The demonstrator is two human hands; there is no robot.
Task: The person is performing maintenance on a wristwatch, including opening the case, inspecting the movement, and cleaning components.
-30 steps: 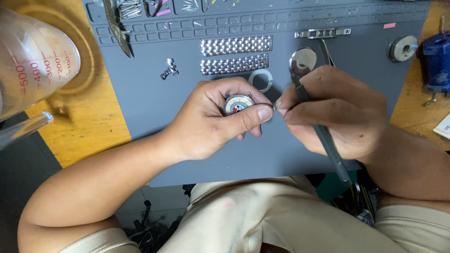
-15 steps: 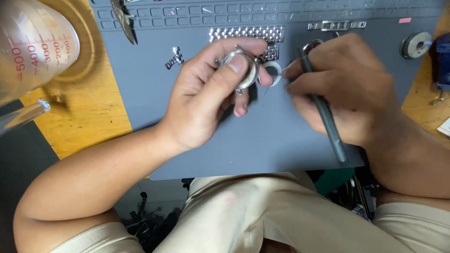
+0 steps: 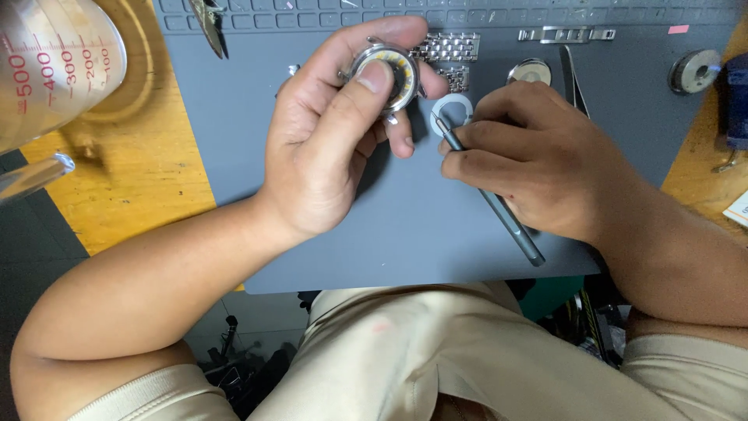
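1 head view, looking steeply down, close over grey mat (image 3: 312, 234).

Hands (image 3: 335, 132) with watch case (image 3: 387, 72), perhaps tweezers (image 3: 487, 195)

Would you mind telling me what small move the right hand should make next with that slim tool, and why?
Probably lift the grey ring off the mat. The tool tip in the right hand already rests at the ring's edge, while the left hand holds the watch case raised beside it, thumb across its face.
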